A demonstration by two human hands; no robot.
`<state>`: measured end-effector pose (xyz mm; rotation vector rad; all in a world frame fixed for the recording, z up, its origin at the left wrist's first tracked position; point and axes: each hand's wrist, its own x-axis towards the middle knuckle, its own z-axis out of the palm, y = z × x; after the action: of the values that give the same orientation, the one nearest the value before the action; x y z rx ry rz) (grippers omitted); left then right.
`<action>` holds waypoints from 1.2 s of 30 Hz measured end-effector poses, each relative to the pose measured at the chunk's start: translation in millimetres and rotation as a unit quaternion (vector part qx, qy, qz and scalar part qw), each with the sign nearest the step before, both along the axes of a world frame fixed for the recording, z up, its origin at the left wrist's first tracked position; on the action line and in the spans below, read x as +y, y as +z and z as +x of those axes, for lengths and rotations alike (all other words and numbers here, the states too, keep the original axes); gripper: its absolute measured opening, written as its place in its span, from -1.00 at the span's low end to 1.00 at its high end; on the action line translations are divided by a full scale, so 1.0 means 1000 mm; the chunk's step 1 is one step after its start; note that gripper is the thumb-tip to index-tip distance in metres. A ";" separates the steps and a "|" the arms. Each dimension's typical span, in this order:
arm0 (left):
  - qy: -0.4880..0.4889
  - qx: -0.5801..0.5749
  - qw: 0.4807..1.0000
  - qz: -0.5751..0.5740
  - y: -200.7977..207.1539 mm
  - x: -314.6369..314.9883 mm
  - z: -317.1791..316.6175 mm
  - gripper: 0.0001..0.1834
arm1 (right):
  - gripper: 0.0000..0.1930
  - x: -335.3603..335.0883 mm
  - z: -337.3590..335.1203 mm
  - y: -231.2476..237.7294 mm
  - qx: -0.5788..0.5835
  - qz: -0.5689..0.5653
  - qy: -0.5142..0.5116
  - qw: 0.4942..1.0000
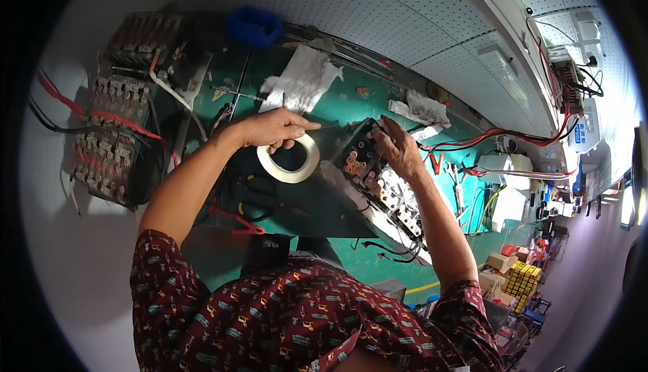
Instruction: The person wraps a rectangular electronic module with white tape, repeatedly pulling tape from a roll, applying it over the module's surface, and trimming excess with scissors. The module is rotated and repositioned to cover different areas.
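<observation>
Short risk: bare terminals on batt pack cd get bridged, prob. cause a metal slip across.
Batt pack: R of ctr on grn bench; blk case, copper-col. terminals twd far end, pale grimy tops near.
L hand: half-curled, index out; holding anything, can't tell.
R hand: fingers over pack's far edge, grip unclear.
Tape roll: cream, at L fingers.

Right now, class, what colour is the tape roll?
The tape roll is cream, clearest in head view.
</observation>
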<state>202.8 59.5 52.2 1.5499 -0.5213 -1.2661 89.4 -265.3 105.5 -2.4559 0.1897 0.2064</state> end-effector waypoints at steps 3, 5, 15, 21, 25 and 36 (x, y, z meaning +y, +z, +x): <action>0.040 0.007 0.999 0.016 -0.005 0.031 -0.024 -0.55 | -0.11 0.032 -0.016 0.004 -0.055 -0.156 0.103 0.981; 0.101 0.061 0.993 -0.004 -0.021 0.043 -0.052 -0.54 | -0.04 0.080 -0.028 0.025 -0.053 -0.211 0.186 0.958; 0.202 -0.033 0.973 -0.106 -0.042 0.010 -0.138 -0.52 | -0.25 0.100 -0.026 -0.015 -0.085 -0.263 0.216 0.937; 0.238 -0.100 0.959 -0.115 -0.044 -0.001 -0.162 -0.53 | -0.30 0.094 -0.030 -0.018 -0.095 -0.248 0.229 0.936; 0.237 -0.135 0.954 -0.122 -0.060 0.008 -0.148 -0.53 | -0.30 0.096 -0.023 -0.011 -0.106 -0.247 0.237 0.933; 0.239 -0.172 0.942 -0.160 -0.066 -0.007 -0.166 -0.51 | -0.38 0.093 -0.025 -0.011 -0.102 -0.258 0.236 0.932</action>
<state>37.0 52.7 -13.8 1.5016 -0.5006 -0.5142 64.4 -172.5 94.0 -2.9904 -0.5064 0.1121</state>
